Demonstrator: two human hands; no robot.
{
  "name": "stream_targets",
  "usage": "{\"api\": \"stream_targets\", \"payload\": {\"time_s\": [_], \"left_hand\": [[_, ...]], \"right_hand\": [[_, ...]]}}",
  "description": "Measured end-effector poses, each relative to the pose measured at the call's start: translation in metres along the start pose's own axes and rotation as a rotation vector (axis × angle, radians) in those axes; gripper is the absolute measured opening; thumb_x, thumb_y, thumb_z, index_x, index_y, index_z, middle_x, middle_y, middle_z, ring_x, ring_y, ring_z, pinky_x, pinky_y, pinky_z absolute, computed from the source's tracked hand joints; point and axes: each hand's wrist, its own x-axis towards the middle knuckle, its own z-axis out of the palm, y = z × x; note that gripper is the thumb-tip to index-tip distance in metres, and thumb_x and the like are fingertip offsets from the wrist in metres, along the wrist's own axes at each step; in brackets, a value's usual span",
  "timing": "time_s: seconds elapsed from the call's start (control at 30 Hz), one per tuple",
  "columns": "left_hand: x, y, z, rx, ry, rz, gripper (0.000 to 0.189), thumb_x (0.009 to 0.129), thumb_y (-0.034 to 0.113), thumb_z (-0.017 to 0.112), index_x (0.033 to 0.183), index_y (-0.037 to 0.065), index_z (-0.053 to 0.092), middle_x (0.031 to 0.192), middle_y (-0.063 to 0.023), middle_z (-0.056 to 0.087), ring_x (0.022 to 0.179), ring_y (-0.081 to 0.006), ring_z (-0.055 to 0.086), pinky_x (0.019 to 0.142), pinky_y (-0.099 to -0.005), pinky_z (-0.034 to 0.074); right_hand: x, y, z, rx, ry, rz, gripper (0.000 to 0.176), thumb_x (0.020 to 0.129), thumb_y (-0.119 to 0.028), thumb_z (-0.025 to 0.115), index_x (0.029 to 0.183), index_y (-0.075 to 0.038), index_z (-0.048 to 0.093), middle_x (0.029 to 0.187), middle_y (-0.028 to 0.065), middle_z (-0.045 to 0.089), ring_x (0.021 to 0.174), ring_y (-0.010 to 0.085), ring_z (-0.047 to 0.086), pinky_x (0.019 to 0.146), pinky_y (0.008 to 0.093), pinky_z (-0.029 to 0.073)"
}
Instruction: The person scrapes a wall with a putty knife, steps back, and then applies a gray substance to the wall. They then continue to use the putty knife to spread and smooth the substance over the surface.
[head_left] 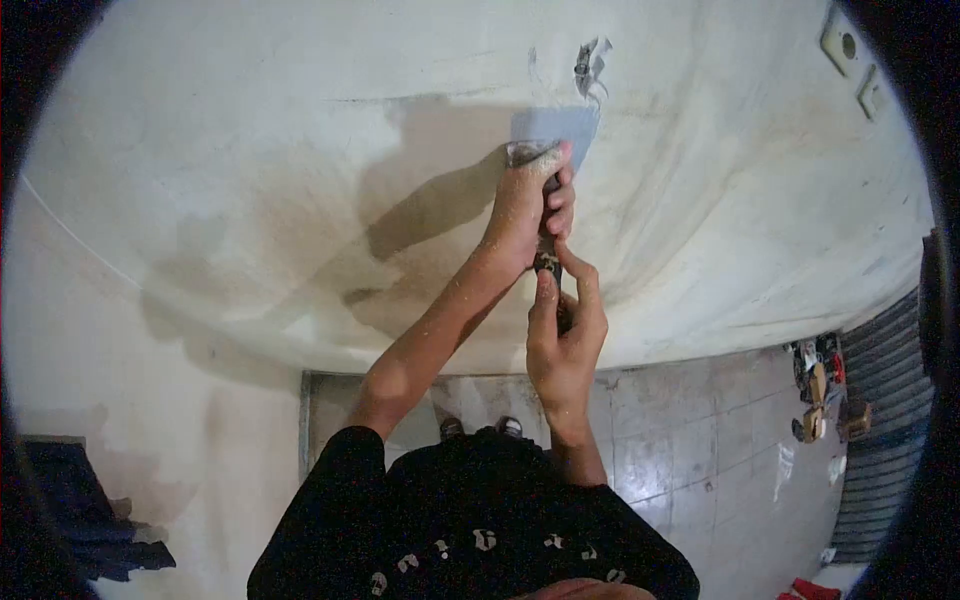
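A scraper [572, 124] with a wide grey-blue blade and a dark handle is pressed against the pale wall [680, 200]. My left hand [532, 200] wraps round the upper part of the handle, just below the blade, with the thumb up near the blade. Lower down, my right hand [567, 335] closes its thumb and fingers on the handle's end. Just above the blade's edge, a flaked patch [592, 72] shows torn, lifted paint with dark spots. Pale dust speckles both forearms.
Two wall sockets or switch plates [845, 45] sit at the upper right. On the tiled floor [690, 430], assorted items [818, 390] lie beside a corrugated shutter [885, 420]. Dark cloth [90, 510] hangs at the lower left. A red object [808, 590] lies at the lower right.
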Motion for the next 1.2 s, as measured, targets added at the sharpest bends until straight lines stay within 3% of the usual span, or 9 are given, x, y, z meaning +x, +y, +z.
{"api": "stream_targets", "payload": {"time_s": [0.2,0.23,0.3,0.37,0.53,0.63,0.73,0.97,1.2], "left_hand": [[-0.001,-0.014,-0.001,0.0,0.052,-0.013,0.033,0.089,0.035,0.061,0.071,0.013,0.046,0.051,0.0039,0.039,0.038,-0.0097,0.038,0.038,-0.0259,0.032],[0.0,-0.025,-0.008,0.042,0.033,-0.044,0.033,0.089,0.036,0.061,0.071,0.013,0.047,0.051,0.0037,0.039,0.038,-0.0097,0.039,0.038,-0.0261,0.032],[0.003,-0.044,-0.022,0.092,0.059,-0.096,0.033,0.089,0.035,0.061,0.07,0.012,0.047,0.05,0.0032,0.04,0.035,-0.0108,0.038,0.035,-0.0269,0.03],[0.0,-0.069,-0.044,0.06,0.13,-0.119,0.034,0.089,0.036,0.062,0.071,0.011,0.048,0.05,0.0029,0.04,0.035,-0.0116,0.04,0.035,-0.0277,0.032],[-0.045,-0.13,-0.102,0.3,0.38,-0.149,0.037,0.088,0.04,0.064,0.075,0.008,0.052,0.057,0.0005,0.047,0.044,-0.0122,0.049,0.04,-0.0284,0.04],[-0.06,-0.151,-0.134,0.384,0.454,-0.042,0.04,0.083,0.046,0.069,0.077,0.01,0.053,0.068,0.0016,0.053,0.062,-0.0089,0.054,0.055,-0.0281,0.043],[-0.071,-0.121,-0.144,0.344,0.456,-0.109,0.041,0.081,0.049,0.07,0.079,0.011,0.055,0.073,0.0028,0.054,0.07,-0.0083,0.052,0.064,-0.0251,0.042],[-0.053,-0.077,-0.12,0.099,0.158,0.015,0.041,0.095,0.043,0.053,0.111,0.006,0.062,0.086,-0.0074,0.067,0.076,-0.0155,0.063,0.07,-0.0287,0.048],[-0.051,-0.057,-0.102,0.156,0.085,0.04,0.039,0.096,0.041,0.05,0.107,0.005,0.061,0.07,-0.0068,0.062,0.061,-0.0154,0.06,0.061,-0.0291,0.047]], "right_hand": [[-0.008,0.028,0.002,0.037,0.053,-0.011,0.028,0.096,-0.008,0.055,0.123,-0.001,0.053,0.08,0.0112,0.065,0.06,0.0069,0.05,0.052,0.0242,0.041],[-0.014,0.037,0.003,0.123,0.042,0.116,0.031,0.095,-0.008,0.056,0.126,-0.003,0.052,0.079,0.0069,0.064,0.06,0.0049,0.047,0.053,0.0214,0.038],[-0.02,0.068,0.016,0.186,0.078,0.068,0.032,0.096,-0.014,0.057,0.126,-0.005,0.052,0.066,-0.0011,0.05,0.053,0.0033,0.039,0.048,0.0206,0.031],[-0.032,0.079,0.014,0.248,0.016,0.208,0.038,0.094,-0.015,0.061,0.13,-0.007,0.051,0.064,-0.003,0.046,0.052,0.0046,0.04,0.048,0.0212,0.033],[-0.087,0.149,0.016,-0.137,-0.102,0.083,0.047,0.09,-0.006,0.063,0.135,-0.01,0.05,0.076,0.0003,0.052,0.062,0.0091,0.05,0.053,0.0259,0.041],[-0.095,0.164,0.015,0.277,-0.148,0.477,0.037,0.095,-0.015,0.058,0.131,-0.006,0.052,0.078,0.0018,0.054,0.057,0.0093,0.05,0.051,0.0236,0.04],[-0.079,0.136,0.009,0.831,-0.267,0.654,0.034,0.1,-0.023,0.051,0.125,-0.002,0.053,0.076,0.0021,0.054,0.05,0.0091,0.047,0.047,0.0223,0.037],[-0.065,0.102,0.046,0.464,-0.22,0.473,0.037,0.101,-0.025,0.047,0.129,-0.001,0.051,0.072,0.0034,0.054,0.047,0.0071,0.044,0.042,0.0219,0.034],[-0.065,0.08,0.043,0.278,-0.034,0.262,0.042,0.095,-0.016,0.06,0.134,-0.005,0.049,0.069,0.0016,0.056,0.049,0.0056,0.045,0.043,0.0216,0.035]]}}
